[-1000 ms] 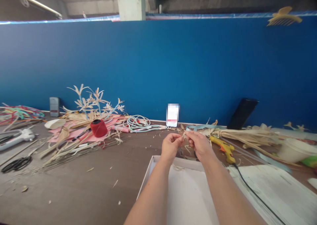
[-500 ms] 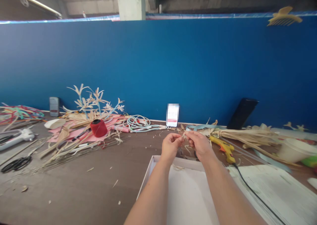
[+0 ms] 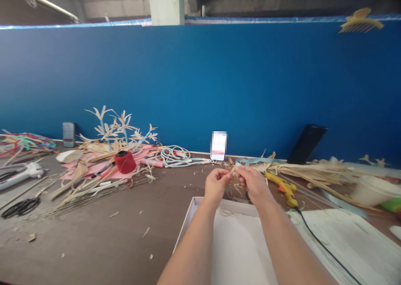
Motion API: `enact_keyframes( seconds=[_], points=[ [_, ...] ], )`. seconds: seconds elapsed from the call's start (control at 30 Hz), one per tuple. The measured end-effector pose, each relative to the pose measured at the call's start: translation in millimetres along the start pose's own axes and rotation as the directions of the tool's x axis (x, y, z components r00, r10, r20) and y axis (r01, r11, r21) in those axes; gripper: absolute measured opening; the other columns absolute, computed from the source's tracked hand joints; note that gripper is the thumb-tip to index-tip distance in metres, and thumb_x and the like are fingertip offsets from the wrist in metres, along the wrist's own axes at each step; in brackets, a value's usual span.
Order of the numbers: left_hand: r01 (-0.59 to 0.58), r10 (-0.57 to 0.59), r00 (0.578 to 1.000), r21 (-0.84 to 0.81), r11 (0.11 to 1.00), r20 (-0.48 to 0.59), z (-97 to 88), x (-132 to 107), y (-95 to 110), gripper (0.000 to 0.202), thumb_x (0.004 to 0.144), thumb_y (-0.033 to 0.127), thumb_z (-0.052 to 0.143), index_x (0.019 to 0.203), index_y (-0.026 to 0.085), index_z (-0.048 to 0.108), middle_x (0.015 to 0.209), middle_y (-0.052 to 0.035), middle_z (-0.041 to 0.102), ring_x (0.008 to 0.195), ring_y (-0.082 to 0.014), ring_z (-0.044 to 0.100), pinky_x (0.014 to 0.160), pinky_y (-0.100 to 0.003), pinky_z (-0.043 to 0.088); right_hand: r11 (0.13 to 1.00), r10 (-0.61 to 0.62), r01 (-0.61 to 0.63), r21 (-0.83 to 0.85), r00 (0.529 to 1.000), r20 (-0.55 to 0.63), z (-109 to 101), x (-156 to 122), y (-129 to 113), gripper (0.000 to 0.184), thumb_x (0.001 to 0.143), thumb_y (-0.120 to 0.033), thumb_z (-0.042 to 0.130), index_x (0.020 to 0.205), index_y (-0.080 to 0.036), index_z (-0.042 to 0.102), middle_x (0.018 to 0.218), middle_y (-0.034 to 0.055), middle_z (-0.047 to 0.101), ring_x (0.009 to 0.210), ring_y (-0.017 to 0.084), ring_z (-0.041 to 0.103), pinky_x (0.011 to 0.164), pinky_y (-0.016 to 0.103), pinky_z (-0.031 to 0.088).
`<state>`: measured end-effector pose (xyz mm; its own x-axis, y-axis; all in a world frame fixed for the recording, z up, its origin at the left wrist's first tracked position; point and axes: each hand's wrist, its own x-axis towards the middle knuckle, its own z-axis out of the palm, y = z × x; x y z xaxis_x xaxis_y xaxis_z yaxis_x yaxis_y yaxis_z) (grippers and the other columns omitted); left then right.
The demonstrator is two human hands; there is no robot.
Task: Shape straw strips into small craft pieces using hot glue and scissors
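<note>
Above the far rim of a white box (image 3: pixel 234 243), my left hand (image 3: pixel 215 185) and my right hand (image 3: pixel 254 184) meet, thumbs and index fingers pinched. Between the fingertips is a small pale straw-coloured piece (image 3: pixel 233 171); its exact shape is too small to tell. Both hands are closed on it. Just to the right of my right hand lies a yellow glue gun (image 3: pixel 283 189), its black cord running toward me. A lit phone (image 3: pixel 218 146) leans against the blue partition beyond my hands.
Dried-husk flowers (image 3: pixel 108 128), a red thread spool (image 3: pixel 124 162) and black scissors (image 3: pixel 21 207) lie left. On the right are pale husk strips (image 3: pixel 310 173), a white cup (image 3: pixel 372 190), papers (image 3: pixel 354 239) and a leaning black object (image 3: pixel 307 143). Scraps dot the brown table (image 3: pixel 103 247).
My hands stay nearly in the same place, fingertips still together on the small pale piece. Nothing else has visibly moved.
</note>
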<state>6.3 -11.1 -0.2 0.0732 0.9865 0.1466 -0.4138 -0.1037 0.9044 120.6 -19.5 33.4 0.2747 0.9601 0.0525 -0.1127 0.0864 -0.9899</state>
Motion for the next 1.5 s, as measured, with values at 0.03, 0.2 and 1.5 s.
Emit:
enact_keyframes(
  seconds=[0.03, 0.2, 1.5],
  points=[
    [-0.002, 0.002, 1.000, 0.006, 1.000, -0.005, 0.0, 0.0, 0.2, 0.021, 0.064, 0.029, 0.070, 0.076, 0.014, 0.061, 0.067, -0.0011, 0.063, 0.061, -0.0108, 0.056, 0.062, -0.023, 0.045, 1.000, 0.000, 0.000, -0.001, 1.000, -0.001, 0.0, 0.0, 0.0, 0.026, 0.054, -0.038, 0.074, 0.056, -0.016, 0.060, 0.053, -0.0026, 0.049, 0.046, 0.007, 0.036, 0.040, 0.020, 0.023],
    [-0.018, 0.019, 1.000, 0.035, 0.999, -0.016, -0.1, -1.1, 1.4, 0.019, 0.064, 0.028, 0.069, 0.075, 0.015, 0.061, 0.066, -0.0006, 0.062, 0.058, -0.0101, 0.054, 0.059, -0.022, 0.042, 1.000, -0.003, 0.003, -0.003, 1.000, 0.008, 0.1, -0.1, -0.2, 0.026, 0.055, -0.038, 0.073, 0.056, -0.016, 0.059, 0.053, -0.0026, 0.049, 0.046, 0.007, 0.035, 0.039, 0.020, 0.023],
    [-0.026, 0.025, 0.999, -0.034, 0.999, -0.036, -0.5, -0.8, 3.6, 0.029, 0.068, 0.027, 0.067, 0.094, 0.014, 0.068, 0.085, -0.0069, 0.069, 0.074, -0.0137, 0.061, 0.070, -0.025, 0.048, 0.980, -0.093, 0.097, -0.174, 0.995, 0.027, -3.1, 5.7, 13.8, 0.030, 0.063, -0.044, 0.069, 0.081, -0.020, 0.069, 0.050, -0.0039, 0.048, 0.049, 0.009, 0.037, 0.043, 0.021, 0.026]
  ],
)
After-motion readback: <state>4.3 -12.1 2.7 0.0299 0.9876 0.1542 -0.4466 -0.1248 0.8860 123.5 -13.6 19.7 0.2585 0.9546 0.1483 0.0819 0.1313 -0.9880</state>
